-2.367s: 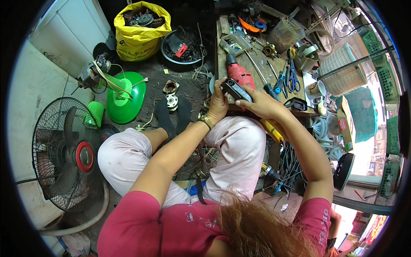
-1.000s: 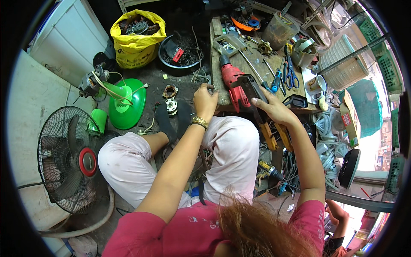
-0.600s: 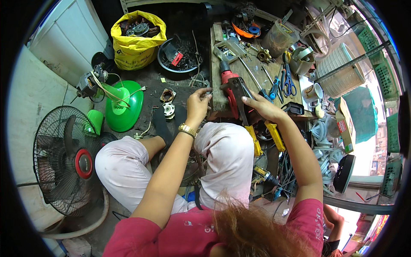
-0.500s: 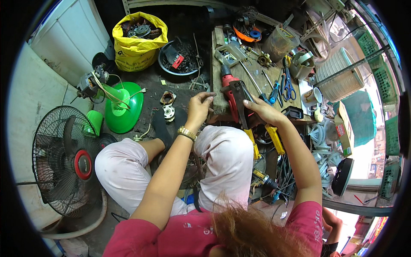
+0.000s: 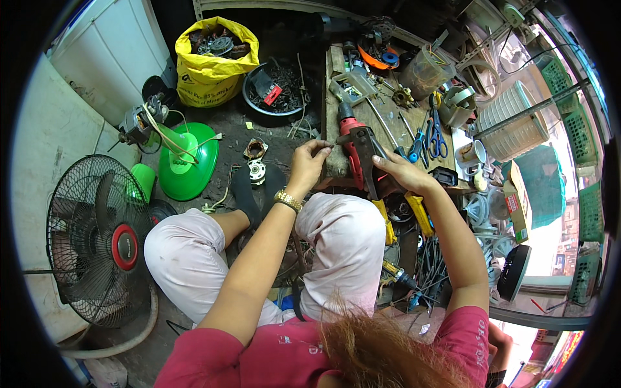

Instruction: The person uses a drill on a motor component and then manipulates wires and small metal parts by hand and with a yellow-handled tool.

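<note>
My right hand (image 5: 406,173) is closed on a black hand tool (image 5: 362,155) with two yellow grips (image 5: 422,218) hanging below. The tool's head lies over a red power drill (image 5: 351,155) at the workbench's near edge. My left hand (image 5: 308,167) is just left of the tool's head, pinching a small thin piece (image 5: 328,145) that is too small to name. Between my feet is a white round motor part (image 5: 257,172), with a metal winding housing (image 5: 257,149) just above it.
The wooden workbench (image 5: 336,129) holds scissors (image 5: 438,139), screwdrivers and a mug (image 5: 472,152). Around me are a caged fan (image 5: 97,246), green fan base (image 5: 184,174), yellow sack (image 5: 210,81) and metal basin (image 5: 278,108). A co-worker's arm (image 5: 501,346) shows at lower right.
Earlier both hands held the black tool together over the drill. My left hand has moved apart leftward, and the tool has turned more upright, its yellow grips swinging into view below.
</note>
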The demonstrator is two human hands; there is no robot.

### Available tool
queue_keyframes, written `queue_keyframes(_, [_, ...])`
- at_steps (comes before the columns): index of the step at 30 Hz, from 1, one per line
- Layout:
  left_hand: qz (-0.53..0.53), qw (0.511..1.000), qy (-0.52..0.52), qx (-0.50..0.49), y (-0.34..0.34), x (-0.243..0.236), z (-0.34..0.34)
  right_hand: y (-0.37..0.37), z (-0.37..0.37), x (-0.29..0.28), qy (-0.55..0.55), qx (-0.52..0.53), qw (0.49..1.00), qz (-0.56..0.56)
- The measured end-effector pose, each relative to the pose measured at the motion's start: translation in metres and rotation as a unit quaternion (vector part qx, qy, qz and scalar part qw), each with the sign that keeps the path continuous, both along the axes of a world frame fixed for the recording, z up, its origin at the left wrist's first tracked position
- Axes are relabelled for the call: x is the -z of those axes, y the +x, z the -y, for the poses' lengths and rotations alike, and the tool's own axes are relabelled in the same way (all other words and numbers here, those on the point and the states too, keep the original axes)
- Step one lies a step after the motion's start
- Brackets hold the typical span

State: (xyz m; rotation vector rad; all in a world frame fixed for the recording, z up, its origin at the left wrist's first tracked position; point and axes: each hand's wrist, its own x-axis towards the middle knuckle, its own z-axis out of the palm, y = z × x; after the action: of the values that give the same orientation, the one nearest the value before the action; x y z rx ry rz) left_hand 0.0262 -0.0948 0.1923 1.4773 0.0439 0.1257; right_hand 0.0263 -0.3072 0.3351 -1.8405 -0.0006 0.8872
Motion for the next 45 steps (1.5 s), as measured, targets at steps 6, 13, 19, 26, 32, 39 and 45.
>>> queue_keyframes(6, [0.012, 0.999, 0.038, -0.002, 0.003, 0.001, -0.004, 0.001, 0.001, 0.002, 0.019, 0.005, 1.0, -0.019])
queue_keyframes(13, [0.062, 0.993, 0.096, -0.022, 0.003, -0.006, -0.007, 0.008, 0.01, 0.004, 0.091, -0.015, 0.991, -0.101])
queue_keyframes(19, [0.148, 0.971, 0.185, -0.034, 0.005, -0.02, -0.005, -0.003, 0.004, -0.019, -0.027, -0.027, 0.999, -0.021])
queue_keyframes(26, [0.176, 0.962, 0.208, -0.036, 0.01, 0.001, 0.015, -0.005, -0.006, -0.023, -0.201, -0.119, 0.963, 0.134])
queue_keyframes(32, [0.161, 0.94, 0.286, -0.097, 0.006, 0.02, 0.021, -0.002, -0.013, 0.001, -0.24, -0.146, 0.938, 0.203])
queue_keyframes(39, [0.18, 0.929, 0.31, -0.088, 0.003, 0.024, 0.02, -0.006, -0.025, -0.005, -0.279, -0.162, 0.918, 0.232])
queue_keyframes(45, [0.188, 0.918, 0.341, -0.077, 0.003, 0.018, 0.02, -0.011, -0.033, -0.013, -0.328, -0.14, 0.901, 0.248])
